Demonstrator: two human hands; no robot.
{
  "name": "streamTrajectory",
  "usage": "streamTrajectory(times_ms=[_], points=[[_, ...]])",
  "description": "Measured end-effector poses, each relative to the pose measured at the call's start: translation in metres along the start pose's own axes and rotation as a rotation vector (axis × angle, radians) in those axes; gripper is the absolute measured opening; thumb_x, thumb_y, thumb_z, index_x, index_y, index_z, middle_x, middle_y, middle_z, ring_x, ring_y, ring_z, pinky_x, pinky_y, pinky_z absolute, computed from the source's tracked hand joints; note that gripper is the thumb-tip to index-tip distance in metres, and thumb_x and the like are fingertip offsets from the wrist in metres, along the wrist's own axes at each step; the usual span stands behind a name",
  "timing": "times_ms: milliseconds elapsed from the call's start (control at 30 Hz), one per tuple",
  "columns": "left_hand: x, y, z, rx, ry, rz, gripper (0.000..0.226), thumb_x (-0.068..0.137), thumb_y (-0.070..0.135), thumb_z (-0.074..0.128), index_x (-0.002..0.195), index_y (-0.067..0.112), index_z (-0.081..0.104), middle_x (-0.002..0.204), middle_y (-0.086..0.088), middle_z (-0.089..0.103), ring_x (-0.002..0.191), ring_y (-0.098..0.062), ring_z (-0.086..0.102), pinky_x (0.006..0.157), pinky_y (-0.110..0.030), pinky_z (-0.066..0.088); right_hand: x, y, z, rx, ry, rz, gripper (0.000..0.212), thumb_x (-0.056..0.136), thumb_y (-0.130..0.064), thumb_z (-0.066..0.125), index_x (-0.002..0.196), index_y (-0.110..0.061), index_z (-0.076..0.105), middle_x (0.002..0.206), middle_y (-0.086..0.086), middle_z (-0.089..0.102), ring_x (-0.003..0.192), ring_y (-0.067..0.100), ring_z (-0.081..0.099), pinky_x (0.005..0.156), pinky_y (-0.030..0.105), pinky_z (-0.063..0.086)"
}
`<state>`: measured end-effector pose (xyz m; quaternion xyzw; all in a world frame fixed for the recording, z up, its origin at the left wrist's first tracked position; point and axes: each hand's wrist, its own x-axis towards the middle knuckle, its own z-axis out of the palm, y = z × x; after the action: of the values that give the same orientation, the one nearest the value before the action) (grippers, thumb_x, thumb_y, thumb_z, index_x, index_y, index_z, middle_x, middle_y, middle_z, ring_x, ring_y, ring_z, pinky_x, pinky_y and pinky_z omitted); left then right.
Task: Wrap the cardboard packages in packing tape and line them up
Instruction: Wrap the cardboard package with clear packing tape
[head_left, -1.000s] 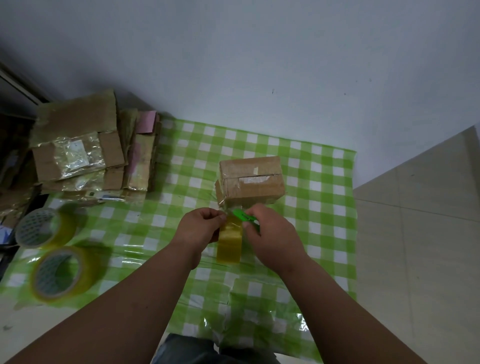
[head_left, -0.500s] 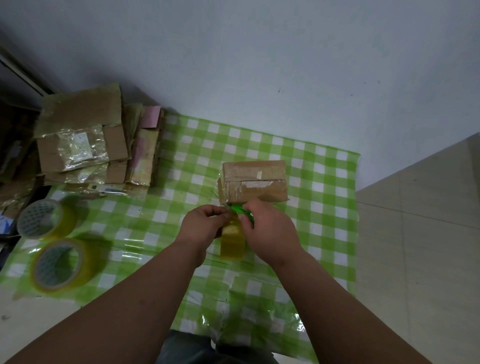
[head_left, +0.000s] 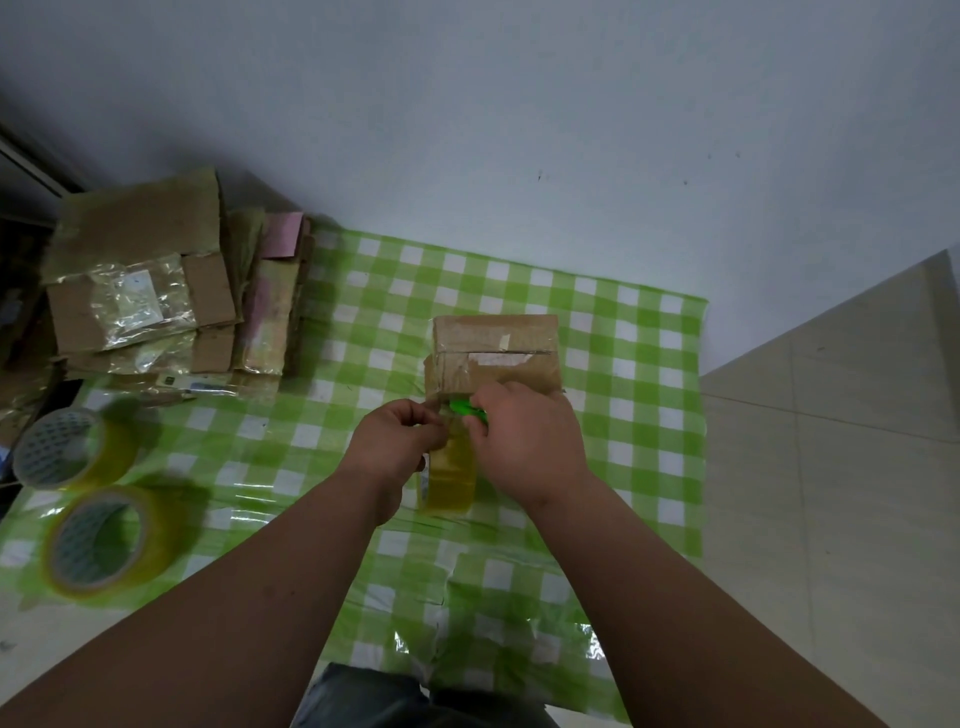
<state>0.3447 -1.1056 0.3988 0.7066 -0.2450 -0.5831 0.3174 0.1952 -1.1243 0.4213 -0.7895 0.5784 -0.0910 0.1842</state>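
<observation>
Box sitting at the cloth's twelve o'clock. Tape roll pulled closer to it now, pinched by left hand. Green cutter gripped in right hand. Probably cutting next.

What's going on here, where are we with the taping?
A person is working at one cardboard box on the green checked cloth. The left hand pinches the tape by the box's near edge, and the right hand holds a green cutter against it. A yellowish tape roll stands between the hands. Two spare rolls lie at left, near a stack of taped packages.
</observation>
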Motion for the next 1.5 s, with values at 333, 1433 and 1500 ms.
streamTrajectory(times_ms=[333,1433,1500], points=[[0.006,0.006,-0.005,0.092,-0.018,-0.009,0.021,0.079,-0.007,0.065,0.071,0.012,0.059,0.075,-0.005,0.064,0.056,-0.015,0.048,0.054,-0.028,0.036,-0.001,0.007,-0.002,0.027,0.037,0.045,0.024,0.092,-0.038,0.054,0.104,-0.022,0.067,0.090,-0.001,0.068,0.082,0.023,0.062,0.077,0.034,0.031],[0.015,0.005,-0.019,0.183,-0.108,0.008,0.018,0.082,-0.007,0.059,0.075,0.009,0.059,0.122,0.002,0.067,0.078,-0.015,0.057,0.068,-0.031,0.043,-0.036,0.036,0.029,0.260,-0.166,0.397,0.030,0.093,-0.027,0.054,0.123,-0.029,0.059,0.115,-0.007,0.067,0.108,0.019,0.061,0.096,0.033,0.021],[0.015,0.004,-0.019,0.186,-0.116,0.001,0.015,0.084,-0.003,0.060,0.076,0.010,0.059,0.120,0.005,0.068,0.077,-0.013,0.057,0.066,-0.031,0.044,-0.036,0.038,0.034,0.132,-0.241,0.383,0.034,0.093,-0.029,0.051,0.126,-0.032,0.058,0.123,-0.006,0.064,0.115,0.020,0.057,0.099,0.038,0.024]])
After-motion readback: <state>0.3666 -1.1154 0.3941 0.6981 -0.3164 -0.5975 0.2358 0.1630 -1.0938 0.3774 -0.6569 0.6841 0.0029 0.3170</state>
